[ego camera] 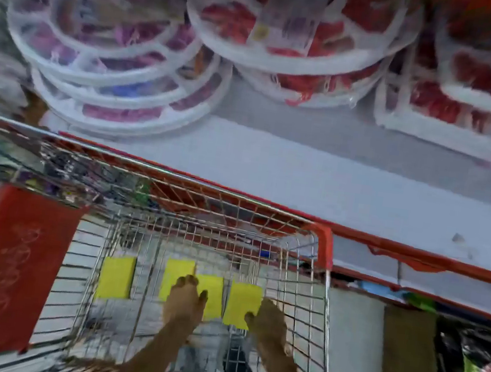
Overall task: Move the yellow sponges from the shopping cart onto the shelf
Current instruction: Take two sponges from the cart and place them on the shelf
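Head view, read from left to right: four yellow sponges are seen lying flat on the wire floor of the shopping cart (315, 282). The leftmost sponge (116, 277) lies alone, apart from the others. The second sponge (175, 273) and the third sponge (213, 300) are partly covered by the left hand (183, 301), which is reached down into the basket; its fingers (193, 279) are held loosely together over the seam between these two, but whether either sponge is actually gripped cannot be told through the motion blur. The fourth sponge (243, 301) is touched at its near right corner by the right hand (268, 321), whose fingers (250, 316) are curled onto the yellow surface; a closed pinch cannot be confirmed.

Beyond the cart rim, the grey shelf (317, 176) with its red front edge is seen bare of any yellow sponge in its open stretch. Round trays (115, 53) are stacked at its back left, and rectangular packs (464, 127) at its back right.

By this evidence the task is judged to be at its start: nothing has yet been transferred, and all four visible sponges remain to be lifted out and laid on the free shelf area.
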The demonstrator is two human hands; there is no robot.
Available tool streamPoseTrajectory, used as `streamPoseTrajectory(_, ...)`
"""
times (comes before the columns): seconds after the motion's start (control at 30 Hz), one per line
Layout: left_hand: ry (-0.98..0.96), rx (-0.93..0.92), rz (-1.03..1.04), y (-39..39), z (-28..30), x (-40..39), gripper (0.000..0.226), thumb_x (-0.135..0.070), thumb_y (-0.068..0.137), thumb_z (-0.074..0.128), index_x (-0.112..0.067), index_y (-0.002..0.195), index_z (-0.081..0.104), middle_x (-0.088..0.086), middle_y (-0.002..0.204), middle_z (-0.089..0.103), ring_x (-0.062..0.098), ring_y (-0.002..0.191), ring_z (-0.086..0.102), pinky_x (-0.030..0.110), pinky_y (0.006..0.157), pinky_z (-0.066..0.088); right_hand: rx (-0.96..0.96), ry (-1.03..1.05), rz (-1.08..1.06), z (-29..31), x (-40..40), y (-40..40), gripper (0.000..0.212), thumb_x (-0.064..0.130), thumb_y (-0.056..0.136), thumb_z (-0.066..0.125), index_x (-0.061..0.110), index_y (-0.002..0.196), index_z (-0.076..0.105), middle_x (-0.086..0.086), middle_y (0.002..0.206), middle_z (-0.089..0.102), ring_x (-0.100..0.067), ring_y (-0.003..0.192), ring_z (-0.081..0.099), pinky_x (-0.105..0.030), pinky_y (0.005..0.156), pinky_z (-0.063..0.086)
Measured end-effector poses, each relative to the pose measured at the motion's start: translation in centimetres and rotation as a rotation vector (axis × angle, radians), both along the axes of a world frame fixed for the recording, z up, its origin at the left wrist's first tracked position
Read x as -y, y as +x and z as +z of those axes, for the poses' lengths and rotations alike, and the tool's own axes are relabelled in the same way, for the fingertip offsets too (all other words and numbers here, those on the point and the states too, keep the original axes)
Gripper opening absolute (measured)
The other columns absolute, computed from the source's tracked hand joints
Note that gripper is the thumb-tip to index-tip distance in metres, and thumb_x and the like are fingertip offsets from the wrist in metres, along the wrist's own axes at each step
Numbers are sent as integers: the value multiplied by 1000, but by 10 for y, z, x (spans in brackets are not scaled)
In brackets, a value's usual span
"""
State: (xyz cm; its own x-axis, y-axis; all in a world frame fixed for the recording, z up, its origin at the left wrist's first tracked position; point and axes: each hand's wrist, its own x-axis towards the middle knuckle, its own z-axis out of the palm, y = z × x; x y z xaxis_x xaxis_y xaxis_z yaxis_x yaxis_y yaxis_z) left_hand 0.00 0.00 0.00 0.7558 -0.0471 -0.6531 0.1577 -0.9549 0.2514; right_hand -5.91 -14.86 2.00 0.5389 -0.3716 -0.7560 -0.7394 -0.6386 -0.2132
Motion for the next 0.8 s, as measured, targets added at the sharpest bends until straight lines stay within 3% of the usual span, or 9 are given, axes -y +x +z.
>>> streamPoseTrajectory(0.13,46,-148,200,-1,-33,5,42,-35,93,50,-3,121,53,14,126,59,29,116,57,37,91,48,-58,35,-90,-36,-4,1,45,27,92,52,1,127,46,-14,129,56,-25,119,54,-29,94,46)
streamPoseTrajectory(0.23,17,-130,305,-4,-47,10,38,-32,92,54,-1,114,57,17,120,62,31,109,61,37,86,49,-69,42,-200,-53,-15,6,59,28,90,54,-1,138,35,-16,133,52,-29,121,53,-31,93,49)
streamPoseTrajectory(0.33,-47,-91,432,-4,-45,20,38,-24,92,57,1,119,53,19,123,60,33,112,60,38,88,48,-58,-5,-275,-63,-20,7,71,30,86,60,3,143,26,-19,142,41,-31,126,44,-34,94,46)
streamPoseTrajectory(0.47,-131,-112,628,-5,-31,24,41,-21,88,64,0,118,48,21,117,66,37,107,63,40,85,48,-25,15,-372,-58,-16,5,51,25,85,63,3,127,47,-19,135,44,-31,107,57,-33,84,50)
streamPoseTrajectory(0.57,-223,-133,653,-5,-17,13,49,-22,82,70,-2,119,45,19,113,68,32,96,64,37,80,48,2,89,-356,-47,-11,5,39,24,87,62,4,119,55,-13,124,60,-27,108,61,-24,70,42)
streamPoseTrajectory(0.63,-249,-141,638,-5,-1,3,50,-24,79,74,-4,118,51,17,108,71,32,101,65,38,84,49,47,125,-352,-33,-11,3,39,28,86,64,3,115,59,-14,119,64,-27,105,63,-23,67,37)
streamPoseTrajectory(0.7,-277,-130,573,-3,19,-5,25,-28,77,75,-11,90,63,10,84,72,29,90,65,38,85,51,105,157,-330,-15,-11,4,40,30,85,65,2,113,61,-13,112,66,-27,97,63,-25,66,39)
streamPoseTrajectory(0.73,-298,-119,549,-2,33,-9,22,-29,77,76,-16,69,59,4,68,65,26,82,63,38,83,52,130,167,-302,-4,-10,4,38,30,86,65,2,111,62,-10,102,65,-25,88,62,-24,65,38)
streamPoseTrajectory(0.8,-373,-87,522,2,51,-19,33,-28,75,78,-19,57,53,1,58,57,26,77,63,37,79,53,205,202,-294,19,-6,6,25,29,86,66,7,95,63,-1,78,58,-11,64,52,-20,54,36)
